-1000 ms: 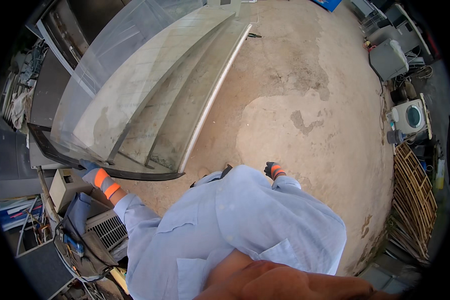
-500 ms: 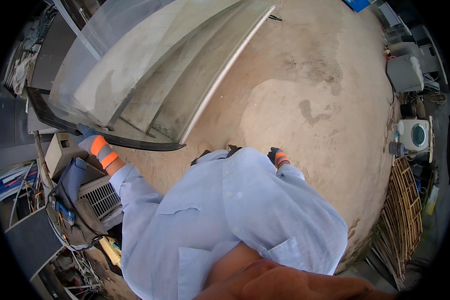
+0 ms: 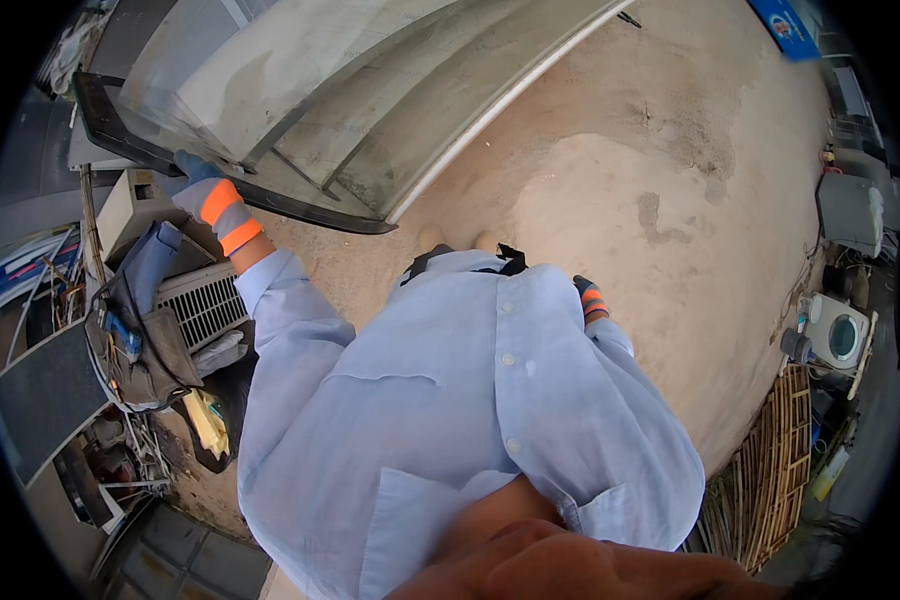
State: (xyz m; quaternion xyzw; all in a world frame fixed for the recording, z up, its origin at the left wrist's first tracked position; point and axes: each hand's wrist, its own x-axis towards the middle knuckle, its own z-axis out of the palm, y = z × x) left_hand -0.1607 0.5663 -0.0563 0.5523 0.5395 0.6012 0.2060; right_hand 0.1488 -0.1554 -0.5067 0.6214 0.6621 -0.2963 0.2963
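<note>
My left hand (image 3: 200,185), in a grey glove with orange bands, is closed on the black rim of a large glass case (image 3: 240,187). Its fingertips lie over the rim near the left end. Clear curved panels and dark inner bars show through the case, and a white strip (image 3: 510,95) runs along its right edge. My right hand (image 3: 589,297), gloved alike, hangs low beside my body, near no object. The shirt partly hides it, and its fingers cannot be made out.
To my left sit a beige box (image 3: 135,210), a vented grille (image 3: 202,305) and a bag with tools (image 3: 135,350). A bamboo rack (image 3: 770,470) and a white washing machine (image 3: 838,335) stand at the right. A small dark tool (image 3: 629,19) lies on the concrete floor.
The view has shifted, so the case sits higher and the right-side items sit farther right. My left hand stays on the rim; more of my right hand is hidden behind the shirt.
</note>
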